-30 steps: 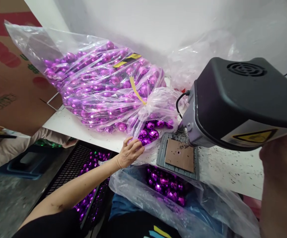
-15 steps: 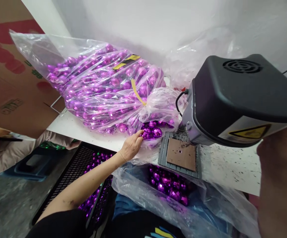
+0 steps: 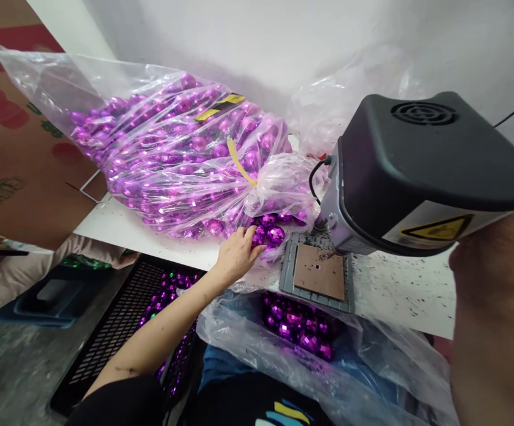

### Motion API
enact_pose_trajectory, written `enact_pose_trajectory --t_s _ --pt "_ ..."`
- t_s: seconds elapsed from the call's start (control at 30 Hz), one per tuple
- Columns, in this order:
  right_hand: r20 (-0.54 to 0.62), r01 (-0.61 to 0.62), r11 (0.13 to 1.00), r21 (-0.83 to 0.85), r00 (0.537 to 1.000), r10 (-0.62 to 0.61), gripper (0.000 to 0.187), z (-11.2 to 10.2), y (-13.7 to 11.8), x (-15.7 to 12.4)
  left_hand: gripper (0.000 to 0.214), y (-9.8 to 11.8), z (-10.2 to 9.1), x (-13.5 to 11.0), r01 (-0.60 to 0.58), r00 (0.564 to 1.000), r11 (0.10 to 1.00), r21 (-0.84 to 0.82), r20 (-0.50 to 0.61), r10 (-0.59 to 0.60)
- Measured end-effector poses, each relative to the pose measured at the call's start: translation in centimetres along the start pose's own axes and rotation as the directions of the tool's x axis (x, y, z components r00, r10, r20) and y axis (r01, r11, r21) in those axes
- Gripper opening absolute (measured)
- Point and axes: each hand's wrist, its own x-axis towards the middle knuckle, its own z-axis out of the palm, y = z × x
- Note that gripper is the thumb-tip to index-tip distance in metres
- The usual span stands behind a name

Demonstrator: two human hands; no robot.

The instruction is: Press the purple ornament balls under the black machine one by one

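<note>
A big clear plastic bag [image 3: 172, 154] packed with purple faceted balls lies on the white table [image 3: 408, 296], tied with a yellow strip. At its open mouth lie several loose purple balls [image 3: 275, 234]. My left hand [image 3: 237, 253] reaches into that mouth, its fingers curled round one purple ball. My right hand [image 3: 497, 319] is a large blur at the right edge, under the black machine head [image 3: 417, 171]; its fingers are hidden.
Below the machine head sits a grey plate with a brown pad [image 3: 319, 273]. A second open bag of purple balls [image 3: 296, 328] hangs below the table edge. A black crate [image 3: 115, 325] with more balls, a blue tray [image 3: 39, 296] and a cardboard box [image 3: 17, 148] are on the left.
My left hand has moved right and forward from the table edge into the bag's mouth and closed its fingers on a ball. The view has shifted slightly.
</note>
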Motion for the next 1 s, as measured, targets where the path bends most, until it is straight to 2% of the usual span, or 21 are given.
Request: enact_pose_trajectory --t_s 0.07,0.17,0.23,0.33,0.4,0.5,0.63,0.67,0.73,0.8,0.83,0.9,0.97,1.0 --pt "-0.023 0.01 1.0 0.0 1.0 -0.01 0.037 -0.1 -0.3 0.0 0.043 0.0 0.1 0.9 -0.028 0.998 0.998 0.062 0.063 0.024" --pt "0.03 0.032 0.999 -0.044 0.999 -0.031 0.04 -0.5 -0.4 0.1 0.045 0.1 -0.6 0.8 -0.138 0.988 0.99 -0.001 0.067 0.137" --pt "0.06 0.035 0.997 -0.071 0.998 -0.03 0.04 -0.7 -0.3 0.1 0.05 0.5 -1.4 0.3 -0.206 0.979 0.973 -0.105 -0.028 0.204" --pt "0.071 0.03 0.997 -0.069 0.997 -0.025 0.043 -0.8 -0.1 0.1 0.054 2.3 -2.1 -0.8 -0.271 0.947 0.933 -0.239 -0.243 0.212" --pt "0.066 0.041 0.997 -0.065 0.997 -0.036 0.043 -0.8 0.0 0.1 0.058 3.7 -1.8 -1.5 -0.292 0.931 0.918 -0.269 -0.302 0.207" --pt "0.08 0.039 0.997 -0.071 0.996 -0.033 0.045 -1.0 0.0 0.1 0.057 4.3 -0.9 -2.4 -0.249 0.961 0.934 -0.257 -0.182 0.206" --pt "0.104 0.036 0.996 -0.085 0.994 -0.027 0.05 -1.2 0.1 0.2 0.05 2.5 -0.6 -2.8 -0.056 0.996 0.96 -0.274 0.046 0.071" --pt "0.103 0.038 0.996 -0.077 0.994 -0.03 0.051 -1.2 0.1 0.2 0.049 2.3 -0.9 -2.7 -0.022 0.997 0.956 -0.294 0.062 0.043" --pt "0.092 0.035 0.998 -0.058 0.995 -0.03 0.051 -1.1 0.1 0.1 0.053 2.9 -1.3 -2.5 0.007 1.0 0.926 -0.376 0.018 -0.001" --pt "0.077 0.036 0.998 -0.048 0.997 -0.032 0.05 -0.9 0.2 0.1 0.057 4.6 -1.2 -2.3 0.038 0.998 0.823 -0.567 -0.021 -0.06" --pt "0.071 0.04 0.998 -0.048 0.997 -0.036 0.05 -0.9 0.2 0.0 0.058 5.8 -0.8 -2.2 0.076 0.996 0.716 -0.694 0.017 -0.088" --pt "0.071 0.05 0.997 -0.057 0.996 -0.046 0.05 -0.9 0.1 0.0 0.052 7.9 0.5 -1.9 0.226 0.974 0.39 -0.893 0.209 -0.087" --pt "0.083 0.054 0.996 -0.067 0.995 -0.048 0.053 -1.0 0.0 0.0 0.045 9.3 2.1 -1.6 0.404 0.915 0.057 -0.913 0.402 -0.041" --pt "0.092 0.053 0.996 -0.07 0.995 -0.046 0.054 -1.0 -0.1 0.1 0.043 9.7 2.8 -1.5 0.471 0.881 -0.075 -0.879 0.473 -0.019"
